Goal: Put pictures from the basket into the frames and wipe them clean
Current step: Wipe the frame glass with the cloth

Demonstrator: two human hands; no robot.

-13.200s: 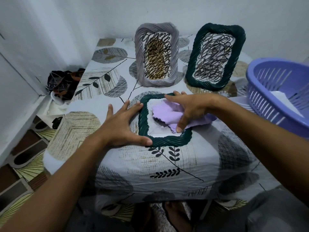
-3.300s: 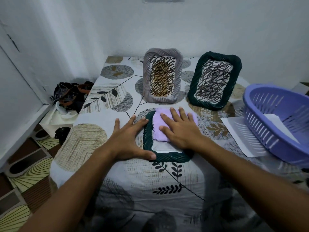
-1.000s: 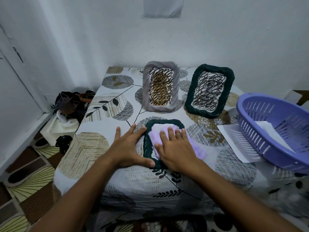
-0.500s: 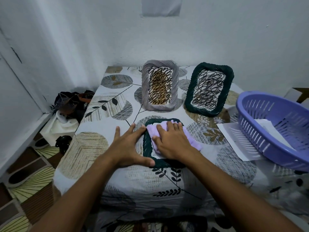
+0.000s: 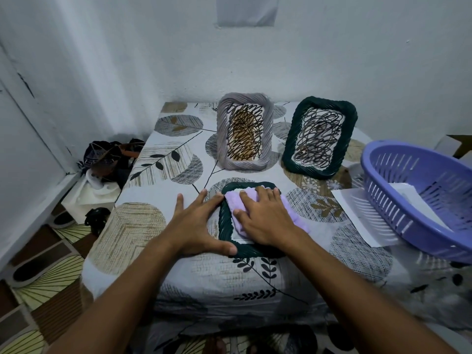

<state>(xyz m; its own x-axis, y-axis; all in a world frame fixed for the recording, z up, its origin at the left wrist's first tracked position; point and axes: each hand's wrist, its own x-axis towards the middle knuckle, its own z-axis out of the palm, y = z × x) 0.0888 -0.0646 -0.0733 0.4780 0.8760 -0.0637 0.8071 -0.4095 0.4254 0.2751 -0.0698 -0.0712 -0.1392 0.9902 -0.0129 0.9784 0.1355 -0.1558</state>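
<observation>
Both flat: right hand on cloth; left hand braces frame.

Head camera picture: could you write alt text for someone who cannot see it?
A person's right hand presses a lilac cloth flat onto a dark green woven picture frame lying on a leaf-patterned tablecloth, while the left hand steadies it. Behind stand a grey woven frame and another green frame; a purple plastic basket sits right.
</observation>
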